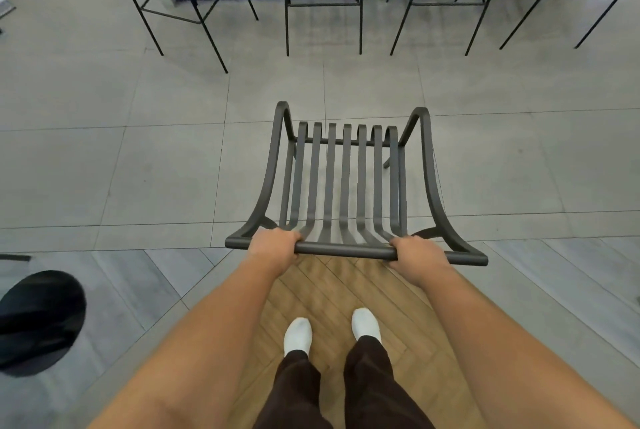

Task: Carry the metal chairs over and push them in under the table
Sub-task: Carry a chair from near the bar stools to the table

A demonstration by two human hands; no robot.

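Item: metal chair, dark slatted frame. Top rail is grasped by left hand and right hand, each grip clenched. Grey tiled floor is seen beneath.

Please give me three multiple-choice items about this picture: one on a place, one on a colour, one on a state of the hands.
1. Where do the hands hold the metal chair?
A. top rail of the backrest
B. front legs
C. seat edge

2. What colour are the shoes?
A. black
B. white
C. red

3. How are the hands?
A. both open
B. one closed
C. both closed on the chair

Key: 1 A, the left hand and right hand wrap the rail nearest the person. 2 B, both shoes show white. 3 C, the fingers curl around the rail.
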